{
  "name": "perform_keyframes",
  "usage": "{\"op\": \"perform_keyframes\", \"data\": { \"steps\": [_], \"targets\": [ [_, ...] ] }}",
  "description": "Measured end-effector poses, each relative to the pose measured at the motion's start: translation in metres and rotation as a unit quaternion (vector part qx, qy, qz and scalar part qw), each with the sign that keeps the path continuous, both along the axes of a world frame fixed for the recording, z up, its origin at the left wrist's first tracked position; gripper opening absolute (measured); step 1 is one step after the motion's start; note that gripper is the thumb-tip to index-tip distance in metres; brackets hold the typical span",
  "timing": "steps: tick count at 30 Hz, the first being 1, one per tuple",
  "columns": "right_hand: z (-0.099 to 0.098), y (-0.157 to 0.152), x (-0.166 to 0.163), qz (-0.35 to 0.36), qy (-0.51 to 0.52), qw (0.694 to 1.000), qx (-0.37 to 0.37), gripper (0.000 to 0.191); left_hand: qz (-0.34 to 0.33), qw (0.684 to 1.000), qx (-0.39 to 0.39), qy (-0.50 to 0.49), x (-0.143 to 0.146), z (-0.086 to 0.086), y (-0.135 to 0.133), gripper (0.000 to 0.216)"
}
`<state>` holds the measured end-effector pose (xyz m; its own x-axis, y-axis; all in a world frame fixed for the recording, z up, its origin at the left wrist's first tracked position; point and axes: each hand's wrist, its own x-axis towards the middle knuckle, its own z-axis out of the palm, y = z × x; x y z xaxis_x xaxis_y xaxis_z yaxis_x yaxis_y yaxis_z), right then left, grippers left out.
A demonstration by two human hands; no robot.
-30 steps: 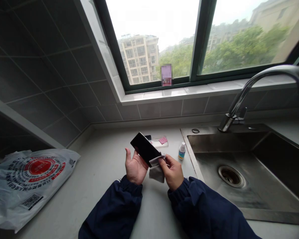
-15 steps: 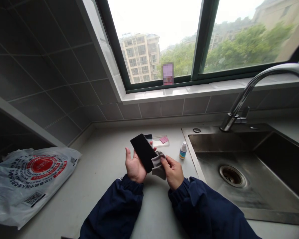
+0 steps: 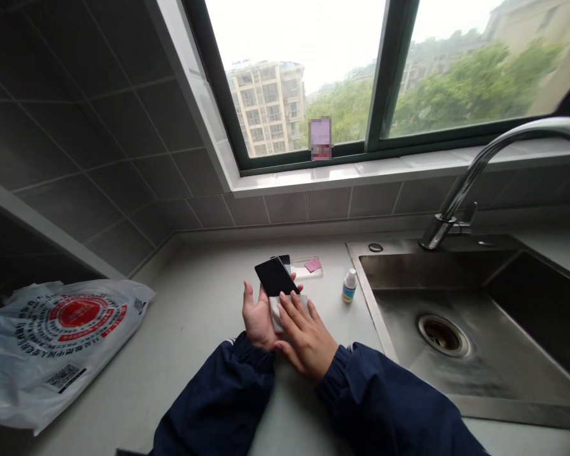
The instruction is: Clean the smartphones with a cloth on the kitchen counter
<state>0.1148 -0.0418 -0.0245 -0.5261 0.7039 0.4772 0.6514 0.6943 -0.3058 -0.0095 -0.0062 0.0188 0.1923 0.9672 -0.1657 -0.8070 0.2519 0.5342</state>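
Over the pale counter [image 3: 204, 329], just left of the sink, both hands are working on a black phone [image 3: 274, 277]. Left hand [image 3: 256, 313] is cupped under it, fingers wrapped around the lower part so the phone tilts up and away, dark glass facing the camera. Right hand [image 3: 304, 332] lies flat across the lower half of the phone, fingers stretched out and pressing a small grey cloth [image 3: 276, 311] against it, so the cloth is sandwiched between palm and phone with just a light edge peeking out by the left thumb side. So neither hand is free: left grips the phone, right pins the cloth.

Stuff around it: right behind the phone on the counter there's another dark phone-like slab [image 3: 285, 261], mostly hidden, and next to that a clear flat case or tray with a pink bit on it [image 3: 308, 266]. A little white bottle with a blue label [image 3: 348, 286] stands upright near the edge of the steel sink [image 3: 484, 354], apart from the hands. Curved chrome faucet [image 3: 475, 174] arcs over the basin. Far left on the counter is a crumpled white plastic bag with a red round print [image 3: 61, 342]. Dark blue sleeves [image 3: 228, 392] cover both arms.
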Motion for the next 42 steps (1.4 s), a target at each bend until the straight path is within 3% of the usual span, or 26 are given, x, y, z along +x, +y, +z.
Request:
{"op": "perform_keyframes", "data": {
  "steps": [4,9,13,18,22,28,33,38,42],
  "targets": [
    [0.005,-0.001,0.002,0.029,-0.059,0.998,0.006,0.067,-0.006,1.000,-0.003,-0.003,-0.002,-0.001,0.000,0.074],
    [0.001,0.004,0.004,-0.061,-0.042,0.997,-0.014,0.065,-0.014,1.000,0.009,-0.003,0.002,-0.001,0.000,0.076],
    [-0.003,0.004,0.003,0.002,-0.041,0.999,0.008,0.068,-0.015,1.000,-0.007,0.006,0.002,-0.002,-0.001,0.076],
    [0.000,0.004,0.004,-0.056,-0.038,0.998,-0.009,0.064,-0.019,1.000,0.004,-0.003,0.000,-0.006,0.001,0.075],
    [0.003,0.003,0.004,0.014,-0.068,0.998,-0.010,0.067,-0.012,1.000,-0.013,0.003,-0.001,-0.006,0.002,0.075],
    [0.003,0.003,0.003,-0.049,-0.065,0.996,-0.035,0.066,-0.012,1.000,-0.012,0.021,0.001,-0.004,0.002,0.078],
    [0.000,0.002,0.003,-0.003,-0.064,0.998,-0.019,0.069,-0.025,1.000,-0.017,0.007,0.003,-0.005,0.000,0.075],
    [-0.003,0.008,0.006,-0.096,-0.039,0.994,-0.025,0.068,-0.057,0.998,0.007,-0.016,0.008,-0.005,-0.001,0.072],
    [0.002,0.006,0.007,-0.071,-0.013,0.997,0.018,0.068,-0.056,0.998,0.020,-0.015,0.007,-0.001,-0.002,0.073]
  ]
}}
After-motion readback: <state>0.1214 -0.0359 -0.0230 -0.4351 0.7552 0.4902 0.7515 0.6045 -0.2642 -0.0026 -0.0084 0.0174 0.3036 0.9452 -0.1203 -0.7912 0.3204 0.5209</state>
